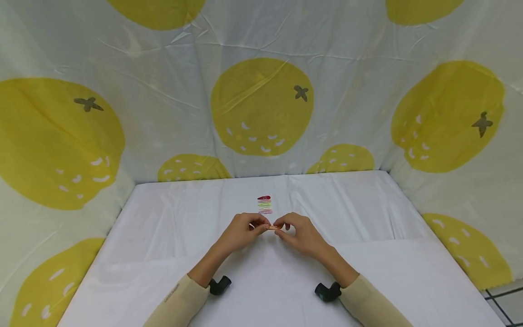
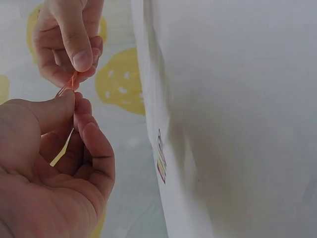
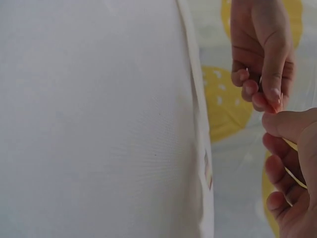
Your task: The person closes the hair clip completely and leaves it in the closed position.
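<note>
In the head view, my left hand (image 1: 245, 231) and right hand (image 1: 300, 234) meet fingertip to fingertip above the white table. Between them is a small, slim orange hair clip (image 1: 273, 227). The thumb and index finger of each hand pinch one end of it. Seen from the left wrist, the clip (image 2: 73, 82) shows as thin orange strands, partly covered by the fingertips. The right wrist view shows only a sliver of orange at the left hand's (image 3: 267, 54) fingertips. Just beyond the hands lies a red hair clip (image 1: 263, 197), with several slim pink and yellow-green ones (image 1: 264, 206) stacked in a row below it.
A white cloth covers the table (image 1: 163, 277), with a fold line running across it. Cloth walls (image 1: 351, 109) printed with big yellow fruit stand behind and at both sides. Black wrist devices (image 1: 220, 285) sit at both sleeve cuffs.
</note>
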`<state>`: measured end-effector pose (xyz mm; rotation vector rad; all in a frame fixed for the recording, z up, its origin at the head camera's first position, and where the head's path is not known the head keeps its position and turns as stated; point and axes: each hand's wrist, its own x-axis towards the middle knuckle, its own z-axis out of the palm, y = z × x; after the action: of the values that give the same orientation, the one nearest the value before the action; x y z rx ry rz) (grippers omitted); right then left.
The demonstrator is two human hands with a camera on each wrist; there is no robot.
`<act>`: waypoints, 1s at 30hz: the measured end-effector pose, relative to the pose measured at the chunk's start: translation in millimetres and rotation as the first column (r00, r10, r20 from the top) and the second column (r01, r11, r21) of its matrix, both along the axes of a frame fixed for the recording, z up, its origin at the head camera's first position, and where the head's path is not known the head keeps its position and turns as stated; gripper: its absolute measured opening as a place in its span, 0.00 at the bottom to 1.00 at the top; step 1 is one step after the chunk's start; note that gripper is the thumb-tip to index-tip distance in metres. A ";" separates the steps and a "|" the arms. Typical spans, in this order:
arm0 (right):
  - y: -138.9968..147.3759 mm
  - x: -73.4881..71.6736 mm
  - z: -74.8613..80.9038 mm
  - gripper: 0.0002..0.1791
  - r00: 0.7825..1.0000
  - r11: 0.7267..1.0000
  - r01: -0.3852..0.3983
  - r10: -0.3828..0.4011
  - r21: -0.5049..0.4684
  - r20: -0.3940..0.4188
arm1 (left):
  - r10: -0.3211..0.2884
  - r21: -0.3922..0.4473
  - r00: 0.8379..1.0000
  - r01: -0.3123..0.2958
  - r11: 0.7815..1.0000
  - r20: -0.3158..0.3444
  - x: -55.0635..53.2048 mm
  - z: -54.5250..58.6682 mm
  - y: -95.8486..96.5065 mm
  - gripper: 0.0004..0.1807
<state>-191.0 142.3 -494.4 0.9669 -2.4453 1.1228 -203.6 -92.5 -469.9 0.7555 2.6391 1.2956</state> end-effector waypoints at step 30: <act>-8.5 -31.5 7.6 0.05 0.980 0.982 0.184 -0.186 -0.040 -0.067 | 0.027 0.051 0.968 -0.015 0.999 -0.251 -31.6 0.0 -1.9 0.15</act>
<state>-222.5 133.8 -486.8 0.7384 -2.3953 1.0448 -235.1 -94.3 -469.9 0.9613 2.8255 1.3558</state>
